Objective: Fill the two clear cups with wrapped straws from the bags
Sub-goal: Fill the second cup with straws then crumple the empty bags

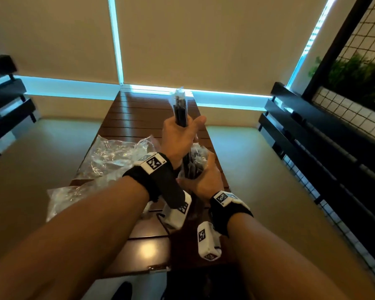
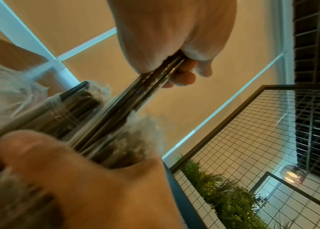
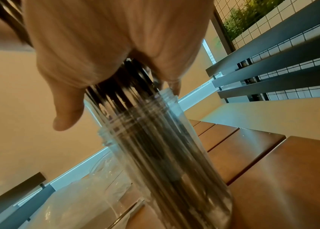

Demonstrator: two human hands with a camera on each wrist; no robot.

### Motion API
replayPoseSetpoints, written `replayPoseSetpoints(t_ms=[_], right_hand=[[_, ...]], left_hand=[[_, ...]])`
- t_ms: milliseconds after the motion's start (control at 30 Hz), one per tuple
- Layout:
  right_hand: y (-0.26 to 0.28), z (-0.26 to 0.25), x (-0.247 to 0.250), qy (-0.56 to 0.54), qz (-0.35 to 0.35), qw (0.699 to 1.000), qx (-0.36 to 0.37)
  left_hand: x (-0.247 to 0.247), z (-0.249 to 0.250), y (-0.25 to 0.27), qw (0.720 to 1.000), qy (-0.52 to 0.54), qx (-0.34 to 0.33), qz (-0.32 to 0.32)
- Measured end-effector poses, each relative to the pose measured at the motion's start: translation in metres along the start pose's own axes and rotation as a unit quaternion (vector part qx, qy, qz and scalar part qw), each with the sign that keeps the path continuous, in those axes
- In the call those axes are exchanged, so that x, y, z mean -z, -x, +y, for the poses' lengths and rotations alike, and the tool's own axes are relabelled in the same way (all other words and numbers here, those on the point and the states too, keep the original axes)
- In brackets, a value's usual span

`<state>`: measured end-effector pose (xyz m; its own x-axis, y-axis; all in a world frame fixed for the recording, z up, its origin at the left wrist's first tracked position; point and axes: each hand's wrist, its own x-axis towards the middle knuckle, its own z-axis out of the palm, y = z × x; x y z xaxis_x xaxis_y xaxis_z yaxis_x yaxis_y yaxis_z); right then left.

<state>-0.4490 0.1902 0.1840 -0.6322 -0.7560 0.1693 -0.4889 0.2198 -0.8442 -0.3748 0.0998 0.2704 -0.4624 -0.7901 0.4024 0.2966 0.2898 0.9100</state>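
My left hand (image 1: 182, 135) is raised above the table and grips a few black wrapped straws (image 1: 180, 109) upright; their lower ends run down into the bundle below. My right hand (image 1: 206, 180) grips the top of a thick bundle of wrapped straws (image 3: 155, 139) that stands in a clear ribbed cup (image 3: 214, 193) on the table. In the left wrist view the left hand (image 2: 174, 38) holds its few straws (image 2: 147, 93) above the right hand (image 2: 96, 186). A second clear cup (image 2: 57, 111) with straws in it stands just behind. The cups are hidden by my hands in the head view.
Crumpled clear plastic bags (image 1: 108, 154) lie on the left side of the narrow brown slatted table (image 1: 139, 118), another (image 1: 74, 198) nearer me. Dark slatted benches (image 1: 312, 135) flank the table. A wire grid with plants (image 1: 359, 79) stands at the right.
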Motion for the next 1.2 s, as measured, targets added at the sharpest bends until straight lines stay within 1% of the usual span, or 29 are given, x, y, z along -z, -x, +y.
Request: replayPoseSetpoints(t_ms=[100,200,300,367,400,433,500,533,567,633,700,767,867,933,1000,1033,1067,1133,1167,1200], right_hand=[[-0.002,0.001,0.001,0.014,0.002,1.000,-0.009],[-0.001,0.004,-0.003,0.025,0.022,0.999,0.008],[-0.001,0.011,-0.006,0.020,0.021,0.999,0.018],[-0.002,0.015,-0.005,0.019,0.022,0.999,0.018],[-0.003,0.018,-0.005,0.018,0.025,0.999,0.015],[-0.003,0.020,-0.005,0.018,0.026,0.999,0.011],[-0.002,0.024,-0.006,0.017,0.030,0.999,0.011],[-0.001,0.026,-0.006,0.016,0.033,0.999,0.014],[0.000,0.027,-0.007,0.016,0.034,0.999,0.017],[0.001,0.027,-0.007,0.016,0.037,0.999,0.019],[0.000,0.026,-0.007,0.012,0.041,0.999,0.018],[0.000,0.026,-0.007,0.006,0.040,0.999,0.013],[-0.001,0.028,-0.007,-0.015,0.035,0.999,0.007],[-0.002,0.027,-0.005,-0.017,0.021,0.999,0.017],[-0.004,0.027,-0.002,-0.017,-0.004,1.000,0.025],[-0.005,0.027,-0.002,-0.013,-0.015,0.999,0.031],[-0.007,0.027,-0.001,-0.003,-0.024,0.999,0.039],[-0.009,0.028,0.001,0.023,-0.032,0.998,0.054],[-0.009,0.028,0.002,0.028,-0.031,0.998,0.057],[-0.010,0.030,0.001,0.026,-0.026,0.997,0.061]], left_hand=[[0.003,-0.026,0.012,1.000,0.000,0.027,-0.014],[0.005,-0.049,0.020,0.998,-0.001,0.053,-0.029],[0.006,-0.062,0.032,0.996,-0.041,0.060,-0.054],[0.002,-0.067,0.039,0.993,-0.094,0.040,-0.053],[0.000,-0.069,0.038,0.989,-0.138,0.029,-0.054],[-0.002,-0.068,0.036,0.978,-0.201,0.023,-0.059],[0.000,-0.059,0.031,0.947,-0.313,0.000,-0.078],[0.003,-0.052,0.027,0.939,-0.330,-0.029,-0.086],[0.005,-0.043,0.023,0.939,-0.326,-0.057,-0.089],[0.008,-0.025,0.015,0.947,-0.290,-0.111,-0.083],[0.008,-0.013,0.007,0.943,-0.279,-0.157,-0.091],[0.006,-0.008,0.002,0.927,-0.305,-0.180,-0.126],[0.005,-0.019,0.008,0.885,-0.376,-0.201,-0.185],[0.009,-0.038,0.020,0.875,-0.397,-0.174,-0.216],[0.016,-0.057,0.035,0.864,-0.415,-0.121,-0.259],[0.020,-0.063,0.040,0.855,-0.427,-0.106,-0.273],[0.022,-0.067,0.041,0.844,-0.444,-0.105,-0.281],[0.020,-0.062,0.035,0.816,-0.486,-0.138,-0.280],[0.017,-0.056,0.031,0.809,-0.496,-0.158,-0.272],[0.015,-0.051,0.027,0.809,-0.498,-0.166,-0.266]])
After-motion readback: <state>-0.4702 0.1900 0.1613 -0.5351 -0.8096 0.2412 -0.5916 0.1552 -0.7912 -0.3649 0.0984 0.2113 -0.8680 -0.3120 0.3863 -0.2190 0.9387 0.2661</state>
